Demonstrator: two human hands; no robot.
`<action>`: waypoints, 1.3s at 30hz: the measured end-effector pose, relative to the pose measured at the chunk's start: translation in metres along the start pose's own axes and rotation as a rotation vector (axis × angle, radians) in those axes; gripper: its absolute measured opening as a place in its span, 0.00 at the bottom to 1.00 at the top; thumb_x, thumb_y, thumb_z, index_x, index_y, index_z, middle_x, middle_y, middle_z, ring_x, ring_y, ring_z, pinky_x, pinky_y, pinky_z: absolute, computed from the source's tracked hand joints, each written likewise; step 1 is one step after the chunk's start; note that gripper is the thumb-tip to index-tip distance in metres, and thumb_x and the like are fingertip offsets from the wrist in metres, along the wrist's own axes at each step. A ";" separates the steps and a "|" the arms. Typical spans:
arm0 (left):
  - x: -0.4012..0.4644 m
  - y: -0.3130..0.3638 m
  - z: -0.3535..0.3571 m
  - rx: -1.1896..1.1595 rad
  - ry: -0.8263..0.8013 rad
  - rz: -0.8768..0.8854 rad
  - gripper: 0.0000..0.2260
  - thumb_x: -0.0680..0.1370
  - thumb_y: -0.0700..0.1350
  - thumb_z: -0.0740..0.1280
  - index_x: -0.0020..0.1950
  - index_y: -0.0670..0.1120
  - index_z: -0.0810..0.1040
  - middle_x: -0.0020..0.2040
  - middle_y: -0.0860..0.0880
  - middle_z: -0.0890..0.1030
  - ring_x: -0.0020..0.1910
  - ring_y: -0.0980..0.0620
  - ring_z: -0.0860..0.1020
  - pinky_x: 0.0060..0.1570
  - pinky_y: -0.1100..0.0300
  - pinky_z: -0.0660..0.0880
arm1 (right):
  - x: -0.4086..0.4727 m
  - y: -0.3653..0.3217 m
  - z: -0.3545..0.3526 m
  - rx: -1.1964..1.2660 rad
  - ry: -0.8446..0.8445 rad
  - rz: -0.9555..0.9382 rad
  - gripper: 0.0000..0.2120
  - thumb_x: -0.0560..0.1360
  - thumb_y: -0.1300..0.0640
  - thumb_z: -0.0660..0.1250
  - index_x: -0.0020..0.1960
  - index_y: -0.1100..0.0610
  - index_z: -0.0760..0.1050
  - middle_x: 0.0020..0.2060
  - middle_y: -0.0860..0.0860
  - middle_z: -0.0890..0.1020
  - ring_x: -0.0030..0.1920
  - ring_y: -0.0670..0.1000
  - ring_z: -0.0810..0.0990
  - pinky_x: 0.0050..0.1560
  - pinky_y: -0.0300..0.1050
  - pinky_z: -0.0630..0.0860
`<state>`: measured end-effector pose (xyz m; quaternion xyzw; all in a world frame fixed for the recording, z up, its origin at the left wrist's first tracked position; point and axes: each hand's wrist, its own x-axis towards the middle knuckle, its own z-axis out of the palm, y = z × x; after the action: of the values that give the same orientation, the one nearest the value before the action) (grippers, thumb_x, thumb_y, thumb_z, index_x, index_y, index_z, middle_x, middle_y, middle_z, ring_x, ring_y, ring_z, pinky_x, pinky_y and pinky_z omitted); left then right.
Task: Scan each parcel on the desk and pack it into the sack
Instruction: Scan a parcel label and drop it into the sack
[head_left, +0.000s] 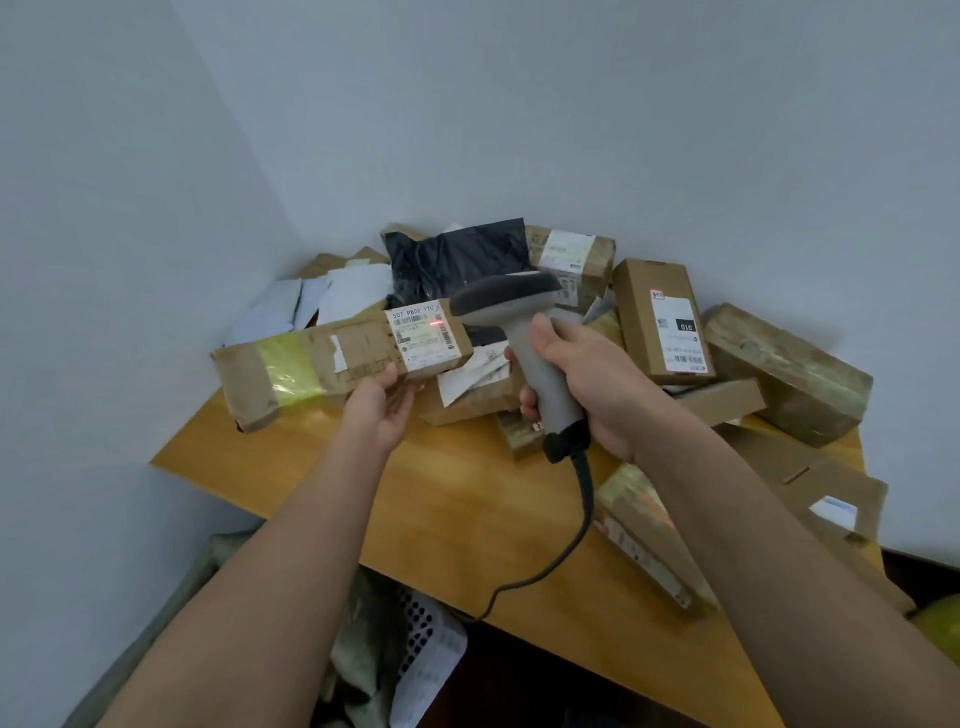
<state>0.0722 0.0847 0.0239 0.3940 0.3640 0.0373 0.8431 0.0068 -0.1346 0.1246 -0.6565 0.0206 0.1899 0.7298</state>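
While my left fingers (402, 397) curl under the near edge of a long taped box (337, 364) and the thumb presses its face, I hold that box lifted above the desk (441, 499), at about ten o'clock from the middle of the view. My left hand (376, 410) pinches it just below the white label (426, 338), so the label stays uncovered. My right fingers (527, 402) are wrapped tight round the grey handle of the scanner (524, 353), and my right hand (587, 384) points its dark head toward nine o'clock. A red mark (436, 323) glows on the label's barcode strip, so I judge the scan step is in hand for this box.

Behind, from twelve to three o'clock, the pile of parcels (660, 317) waits, so most of the job seems left. The sack (363, 639) lies open below the desk edge at six o'clock, with one spotted bag (426, 644) in it.

Next I would need to lower the box past the desk edge into the sack, keeping the scanner's cable (582, 525) out of the way.
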 end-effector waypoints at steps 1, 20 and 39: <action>0.000 0.005 -0.007 -0.001 0.015 0.008 0.17 0.79 0.34 0.64 0.68 0.40 0.70 0.63 0.42 0.77 0.64 0.45 0.75 0.66 0.52 0.72 | -0.001 -0.002 0.006 -0.025 -0.011 -0.006 0.14 0.83 0.47 0.56 0.59 0.57 0.71 0.46 0.56 0.75 0.34 0.49 0.75 0.40 0.45 0.78; 0.009 0.037 -0.077 -0.043 0.138 0.047 0.18 0.80 0.34 0.63 0.69 0.42 0.70 0.64 0.42 0.78 0.64 0.44 0.76 0.65 0.53 0.73 | -0.018 -0.021 0.064 -0.017 -0.108 -0.028 0.14 0.83 0.49 0.57 0.59 0.58 0.72 0.53 0.58 0.75 0.32 0.50 0.74 0.35 0.43 0.78; 0.031 0.054 -0.326 0.169 0.598 0.045 0.29 0.63 0.51 0.76 0.61 0.42 0.77 0.46 0.44 0.82 0.40 0.44 0.81 0.42 0.47 0.81 | 0.021 0.063 0.165 -0.083 -0.218 0.201 0.15 0.80 0.46 0.64 0.60 0.56 0.72 0.51 0.56 0.71 0.31 0.49 0.72 0.36 0.44 0.74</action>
<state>-0.1033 0.3403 -0.0953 0.4422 0.5890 0.1401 0.6618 -0.0287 0.0341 0.0818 -0.6563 -0.0010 0.3326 0.6772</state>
